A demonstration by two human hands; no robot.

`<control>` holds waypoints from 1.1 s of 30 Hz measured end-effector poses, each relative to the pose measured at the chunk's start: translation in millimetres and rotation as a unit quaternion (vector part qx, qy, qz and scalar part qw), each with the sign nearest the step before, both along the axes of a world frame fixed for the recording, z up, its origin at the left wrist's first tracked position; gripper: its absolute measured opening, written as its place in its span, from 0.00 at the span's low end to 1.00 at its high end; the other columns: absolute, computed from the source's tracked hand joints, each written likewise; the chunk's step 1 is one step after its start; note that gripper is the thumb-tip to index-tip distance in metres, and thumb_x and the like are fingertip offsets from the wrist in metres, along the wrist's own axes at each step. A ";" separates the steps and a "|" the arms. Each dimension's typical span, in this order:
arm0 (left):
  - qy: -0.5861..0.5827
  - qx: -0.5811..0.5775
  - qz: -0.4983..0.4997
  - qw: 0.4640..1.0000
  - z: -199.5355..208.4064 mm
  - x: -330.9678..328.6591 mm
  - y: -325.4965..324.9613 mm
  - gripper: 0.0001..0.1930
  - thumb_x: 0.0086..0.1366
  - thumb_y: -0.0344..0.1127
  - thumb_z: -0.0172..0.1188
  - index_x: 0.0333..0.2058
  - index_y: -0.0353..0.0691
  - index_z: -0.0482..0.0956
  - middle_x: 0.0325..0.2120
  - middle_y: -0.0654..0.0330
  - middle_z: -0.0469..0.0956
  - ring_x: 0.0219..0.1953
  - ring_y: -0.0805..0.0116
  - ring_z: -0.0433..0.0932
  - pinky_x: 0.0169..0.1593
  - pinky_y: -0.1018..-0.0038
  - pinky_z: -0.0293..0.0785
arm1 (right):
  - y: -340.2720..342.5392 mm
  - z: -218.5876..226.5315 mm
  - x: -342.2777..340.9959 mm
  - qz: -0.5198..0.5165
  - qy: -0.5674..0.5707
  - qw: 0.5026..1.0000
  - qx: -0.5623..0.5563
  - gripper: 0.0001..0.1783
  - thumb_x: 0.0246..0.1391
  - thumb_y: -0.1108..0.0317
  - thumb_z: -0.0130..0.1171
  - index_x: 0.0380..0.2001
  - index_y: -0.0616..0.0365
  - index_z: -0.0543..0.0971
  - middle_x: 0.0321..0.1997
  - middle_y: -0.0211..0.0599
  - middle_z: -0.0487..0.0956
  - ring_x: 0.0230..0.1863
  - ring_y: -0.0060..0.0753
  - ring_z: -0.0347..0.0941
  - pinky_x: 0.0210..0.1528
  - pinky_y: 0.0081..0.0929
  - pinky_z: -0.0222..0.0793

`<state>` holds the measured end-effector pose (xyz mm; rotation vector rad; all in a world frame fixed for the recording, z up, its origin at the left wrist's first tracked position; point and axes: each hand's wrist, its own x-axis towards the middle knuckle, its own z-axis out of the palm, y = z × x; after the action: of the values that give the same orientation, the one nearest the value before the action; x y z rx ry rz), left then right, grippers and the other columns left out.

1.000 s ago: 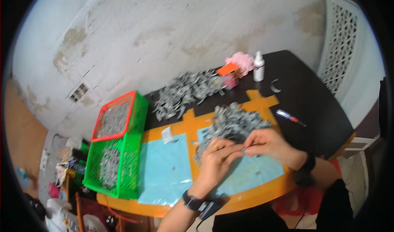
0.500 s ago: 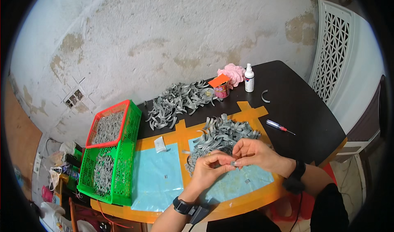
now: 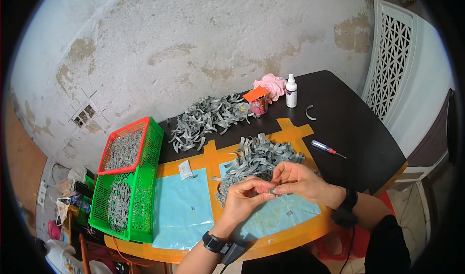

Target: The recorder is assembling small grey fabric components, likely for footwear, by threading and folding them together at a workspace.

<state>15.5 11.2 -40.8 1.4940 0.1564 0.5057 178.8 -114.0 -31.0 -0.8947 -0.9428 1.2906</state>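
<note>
Over the light blue sheet [image 3: 181, 206], my two hands meet fingertip to fingertip. My left hand [image 3: 247, 199] pinches a small grey piece [image 3: 271, 190] between thumb and forefinger. The right thumb and fingers of my right hand [image 3: 298, 184] close on the same piece from the other side. Fingers cover most of it, so its exact kind cannot be made out. Just beyond the hands lies a heap of curved grey strips [image 3: 261, 157]. A few tiny grey bits, such as one loose piece [image 3: 289, 213], rest on the sheet.
A second strip heap [image 3: 208, 121] lies farther back. Left stand a green basket [image 3: 150, 167] and a red-rimmed basket [image 3: 145, 143], both holding small grey pieces. A screwdriver [image 3: 328, 149], white spray bottle [image 3: 291, 91], can [image 3: 259, 105] and pink cloth [image 3: 272, 86] are on the black table.
The view has shifted slightly. Both hands stay together on the small grey piece, and my fingers now cover more of it.
</note>
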 end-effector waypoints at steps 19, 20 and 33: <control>0.042 0.273 0.099 0.956 17.3 -4.8 -7.4 0.12 0.50 0.26 0.68 0.36 0.38 0.82 0.28 0.61 0.78 0.31 0.71 0.75 0.36 0.76 0.73 | -1.5 3.5 -5.4 -0.033 -0.035 0.999 -0.019 0.14 0.53 0.77 0.58 0.42 0.60 0.68 0.40 0.35 0.76 0.42 0.21 0.72 0.42 0.20 0.68; 0.032 0.251 0.094 0.963 15.6 -4.1 -6.7 0.12 0.50 0.25 0.69 0.35 0.38 0.82 0.28 0.62 0.78 0.31 0.73 0.74 0.36 0.78 0.73 | -1.7 2.7 -5.9 -0.033 -0.027 0.999 -0.011 0.14 0.53 0.77 0.58 0.42 0.60 0.68 0.40 0.35 0.76 0.42 0.21 0.72 0.43 0.20 0.68; -0.021 0.151 0.042 0.987 11.2 -7.3 -2.9 0.13 0.44 0.22 0.72 0.32 0.38 0.84 0.31 0.61 0.78 0.35 0.73 0.75 0.39 0.78 0.72 | -5.3 -1.7 -9.3 0.002 0.039 0.999 0.026 0.16 0.53 0.80 0.56 0.44 0.58 0.67 0.40 0.35 0.76 0.43 0.23 0.73 0.46 0.21 0.68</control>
<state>8.2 8.3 -29.7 1.7759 0.1141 0.6505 169.5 -119.2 -32.7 -0.7967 -0.9145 1.2892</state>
